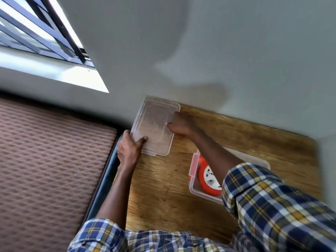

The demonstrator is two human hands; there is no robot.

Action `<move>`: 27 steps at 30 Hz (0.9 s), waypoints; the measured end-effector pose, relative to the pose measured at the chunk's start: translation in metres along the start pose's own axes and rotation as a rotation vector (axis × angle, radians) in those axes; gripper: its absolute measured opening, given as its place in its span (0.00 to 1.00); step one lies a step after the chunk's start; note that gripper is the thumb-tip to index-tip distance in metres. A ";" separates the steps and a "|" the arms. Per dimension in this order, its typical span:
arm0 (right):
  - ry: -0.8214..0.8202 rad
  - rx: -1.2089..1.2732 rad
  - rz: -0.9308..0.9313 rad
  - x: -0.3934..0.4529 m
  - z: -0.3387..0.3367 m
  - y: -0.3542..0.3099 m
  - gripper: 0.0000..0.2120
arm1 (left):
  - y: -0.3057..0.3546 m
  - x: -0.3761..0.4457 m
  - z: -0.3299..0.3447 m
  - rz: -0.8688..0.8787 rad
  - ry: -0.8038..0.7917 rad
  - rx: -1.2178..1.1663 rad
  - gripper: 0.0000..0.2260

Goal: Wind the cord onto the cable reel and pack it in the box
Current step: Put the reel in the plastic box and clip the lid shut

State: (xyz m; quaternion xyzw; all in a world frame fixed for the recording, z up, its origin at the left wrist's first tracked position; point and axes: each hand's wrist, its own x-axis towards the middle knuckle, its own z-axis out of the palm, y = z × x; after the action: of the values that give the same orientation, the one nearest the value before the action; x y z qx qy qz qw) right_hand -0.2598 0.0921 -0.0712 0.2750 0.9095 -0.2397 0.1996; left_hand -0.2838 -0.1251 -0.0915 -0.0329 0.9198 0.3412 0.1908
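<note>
The right forearm and its plaid sleeve (pixel 269 195) cover much of the clear box (pixel 193 188) and the right part of the orange cable reel (pixel 206 179), so no cord is discernible. The reel's label is too blurred to read. The right hand's (pixel 181 124) fingertips are smeared against the clear lid (pixel 154 124).

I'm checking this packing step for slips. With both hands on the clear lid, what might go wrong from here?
1. The lid overhangs the table's far left corner; the left hand and right hand grip only its edges, so it may slip off.
2. The orange cable reel seems to stand high in the box, so the lid may not seat.
</note>
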 end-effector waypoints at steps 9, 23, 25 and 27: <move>0.043 0.322 0.118 -0.008 -0.005 0.000 0.28 | 0.019 -0.012 -0.008 0.138 0.142 -0.315 0.14; 0.374 1.939 0.212 -0.189 -0.064 0.107 0.15 | 0.061 -0.092 0.006 1.099 -0.155 -0.291 0.23; 0.497 1.824 0.281 -0.208 -0.059 0.119 0.04 | 0.049 -0.098 0.013 1.091 -0.175 -0.201 0.30; 0.587 1.737 0.351 -0.222 -0.048 0.128 0.09 | 0.038 -0.104 0.018 1.036 -0.144 -0.183 0.36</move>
State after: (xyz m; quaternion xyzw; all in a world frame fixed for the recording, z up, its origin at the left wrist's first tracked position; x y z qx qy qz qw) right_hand -0.0233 0.1224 0.0353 0.5108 0.3707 -0.7231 -0.2806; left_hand -0.1892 -0.0919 -0.0424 0.4329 0.7665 0.4710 0.0563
